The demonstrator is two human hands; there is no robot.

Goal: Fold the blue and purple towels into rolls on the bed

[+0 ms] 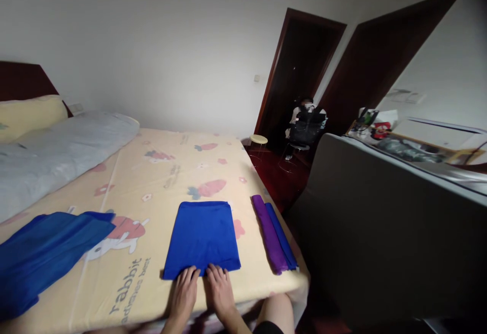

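A blue cloth (pixel 203 237), folded into a flat, roughly square shape, lies on the bed in front of me. On its near edge rests my left hand (pixel 185 286), fingers laid over the fabric close to the left corner. My right hand (pixel 220 286) touches the same edge a little to the right, its fingers slightly bent and palm down. Both thumbs are hard to make out. To the right lie a rolled purple cloth (pixel 269 235) and, alongside it, a narrow rolled blue cloth (pixel 282 237). Another blue cloth (pixel 49 253) is spread loosely at the left.
The bed has a yellow patterned sheet (pixel 152 232). A grey quilt (pixel 76 146) and a yellow pillow (pixel 34 113) lie at the far left. Right of the bed stands a dark panel (pixel 380 227). Farther back are a round stool (pixel 258 140) and a seated person (pixel 297 118) behind a black chair (pixel 307 128).
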